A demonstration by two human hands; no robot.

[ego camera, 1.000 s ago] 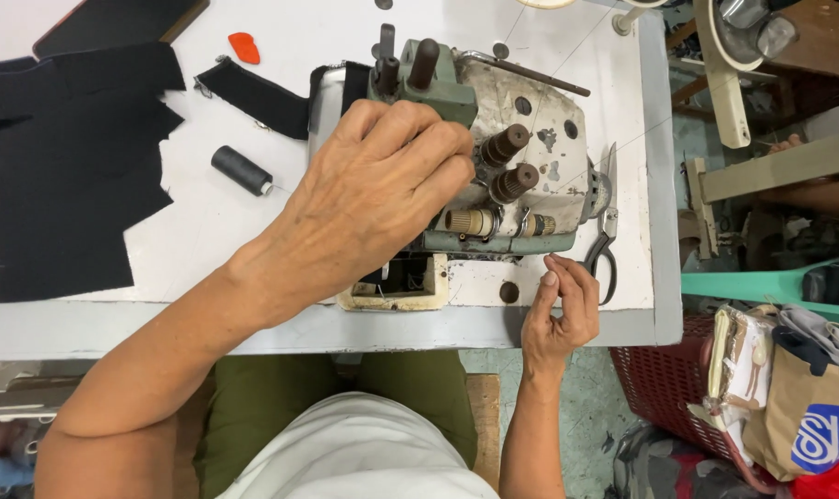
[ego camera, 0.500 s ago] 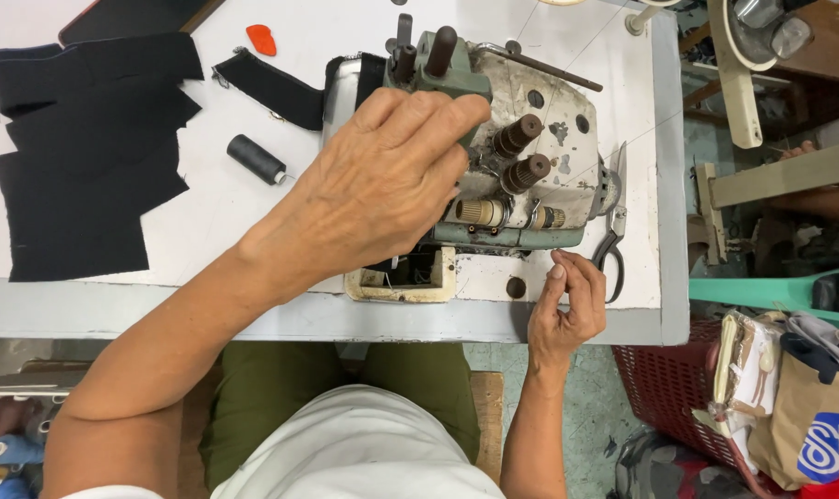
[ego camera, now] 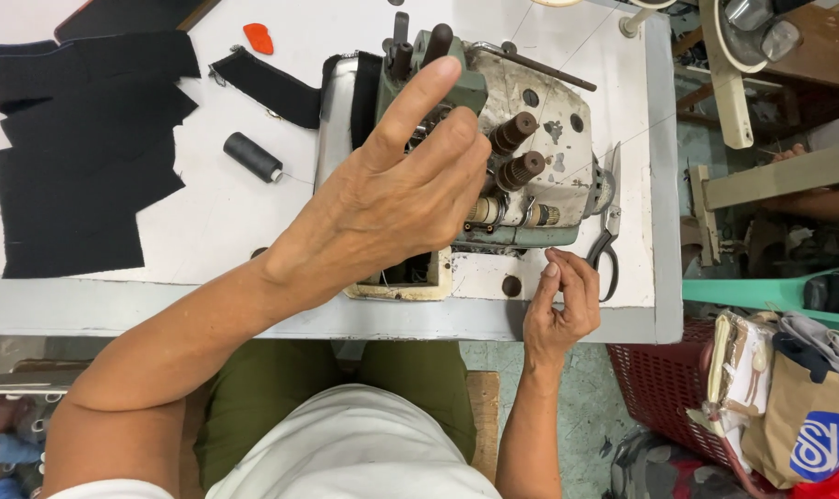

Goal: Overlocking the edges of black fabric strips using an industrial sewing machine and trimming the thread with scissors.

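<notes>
My left hand (ego camera: 391, 203) hovers over a worn green and cream sewing machine (ego camera: 544, 111) with its fingers spread and the index finger raised toward the machine's top. It holds nothing. Two brown tension knobs (ego camera: 516, 148) stick up just right of its fingertips. My right hand (ego camera: 558, 305) is at the table's front edge, beside the machine's right front corner, with thumb and fingertips pinched together. Anything between them is too thin to make out. Black-handled scissors (ego camera: 609, 240) lie just right of that hand.
On the white table (ego camera: 207, 222), stacked black fabric pieces (ego camera: 77, 157) lie at the left, with a black thread spool (ego camera: 251, 156), a black strip (ego camera: 271, 85) and an orange chalk piece (ego camera: 259, 39) nearby. A red basket (ego camera: 660, 388) and bags (ego camera: 798, 407) stand at the lower right.
My left hand has lifted off the machine's top and spread its fingers, the index finger now pointing up. My right hand stays pinched at the front right corner.
</notes>
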